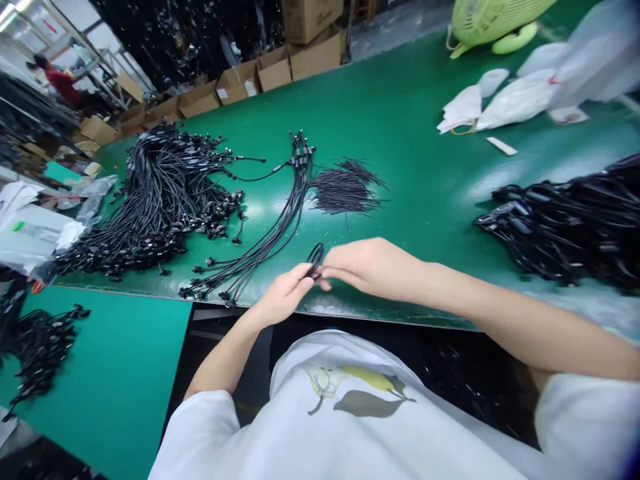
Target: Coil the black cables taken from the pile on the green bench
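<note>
Close to the table's front edge, a black cable (315, 255) is wound into a small coil between my two hands. My left hand (284, 293) pinches it from the left. The fingers of my right hand (367, 265) are closed at the coil's right side; their tips are partly hidden. Just beyond my hands lies a pile of thin black ties (345, 190). Left of that pile, a loose row of straight black cables (280, 227) with connectors at the ends stretches across the green table (400, 133).
A large heap of black cables (160, 193) covers the table's left part. Bundled black cables (575, 220) lie at the right. Plastic bags (530, 93) and a green fan (490, 23) are at the back right. Cardboard boxes (275, 70) line the far edge. A person (65, 83) sits in the distance.
</note>
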A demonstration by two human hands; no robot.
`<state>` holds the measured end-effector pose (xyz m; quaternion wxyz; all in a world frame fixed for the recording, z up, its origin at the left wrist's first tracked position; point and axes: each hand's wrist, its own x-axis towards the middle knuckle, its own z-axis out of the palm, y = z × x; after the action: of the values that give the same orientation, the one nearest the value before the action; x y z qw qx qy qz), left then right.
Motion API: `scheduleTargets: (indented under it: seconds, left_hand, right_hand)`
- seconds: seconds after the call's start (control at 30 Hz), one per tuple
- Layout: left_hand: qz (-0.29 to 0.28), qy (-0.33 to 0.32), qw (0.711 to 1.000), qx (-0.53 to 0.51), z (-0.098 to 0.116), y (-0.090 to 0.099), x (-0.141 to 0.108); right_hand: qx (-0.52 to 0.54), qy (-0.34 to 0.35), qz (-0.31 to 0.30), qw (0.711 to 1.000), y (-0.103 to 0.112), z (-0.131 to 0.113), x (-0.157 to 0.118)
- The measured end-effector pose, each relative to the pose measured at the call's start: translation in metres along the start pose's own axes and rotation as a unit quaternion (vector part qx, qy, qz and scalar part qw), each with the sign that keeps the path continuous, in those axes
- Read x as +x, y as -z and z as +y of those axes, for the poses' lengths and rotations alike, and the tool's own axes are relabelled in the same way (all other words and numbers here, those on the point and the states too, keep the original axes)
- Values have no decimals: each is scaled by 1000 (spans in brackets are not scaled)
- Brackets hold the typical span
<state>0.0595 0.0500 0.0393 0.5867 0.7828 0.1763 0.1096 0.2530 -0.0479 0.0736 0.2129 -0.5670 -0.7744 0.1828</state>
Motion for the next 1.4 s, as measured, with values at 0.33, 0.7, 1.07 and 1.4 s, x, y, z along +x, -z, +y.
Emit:
scheduleTargets:
  seconds: [0.33, 0.7, 1.07, 1.4]
  left_hand:
    - [114, 49, 935, -333, -19, -17, 11]
    - [162, 43, 942, -291, -32, -42, 3]
    - [106, 42, 993, 42, -52, -53, 9]
    - [-99, 204, 916, -330, -47, -48, 6]
  right_hand:
    - [502, -165, 243, 813, -78, 33, 29]
    - [572, -188, 362, 712, -88, 14, 23]
    - [548, -154, 394, 721, -104, -7, 28]
    - [697, -185, 272, 637, -88, 5, 30]
